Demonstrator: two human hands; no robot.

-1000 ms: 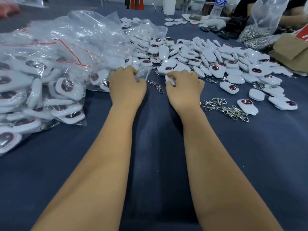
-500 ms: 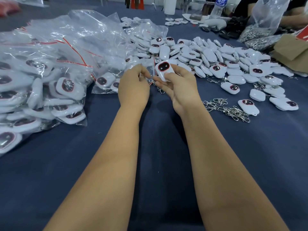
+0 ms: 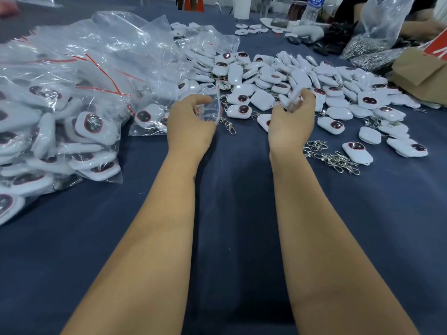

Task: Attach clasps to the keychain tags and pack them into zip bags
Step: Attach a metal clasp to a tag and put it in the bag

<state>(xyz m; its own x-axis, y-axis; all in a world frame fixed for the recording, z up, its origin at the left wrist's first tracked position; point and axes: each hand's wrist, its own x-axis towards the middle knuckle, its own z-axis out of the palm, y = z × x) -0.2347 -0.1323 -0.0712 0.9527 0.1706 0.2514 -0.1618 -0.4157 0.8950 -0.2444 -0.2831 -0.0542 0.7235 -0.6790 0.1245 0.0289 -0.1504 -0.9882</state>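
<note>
My left hand (image 3: 191, 124) pinches a small clear zip bag (image 3: 210, 110) with a red strip, held just above the blue cloth. My right hand (image 3: 291, 124) is raised to its right, with its fingers curled round a white keychain tag (image 3: 295, 97) that is blurred by motion. The two hands are apart. One loose metal clasp (image 3: 228, 125) lies on the cloth between them. A heap of loose white tags (image 3: 278, 76) with dark red faces spreads behind the hands. A small pile of clasps (image 3: 331, 159) lies right of my right wrist.
A big heap of filled zip bags (image 3: 60, 105) takes up the left side of the blue table (image 3: 232, 194). At the far right are a clear sack of metal clasps (image 3: 372, 42), a brown cardboard box (image 3: 420, 68) and a water bottle (image 3: 312, 8).
The hands were together at a tag half a second ago and have moved apart. My right hand carried the tag to the right, and my left hand now holds a zip bag.
</note>
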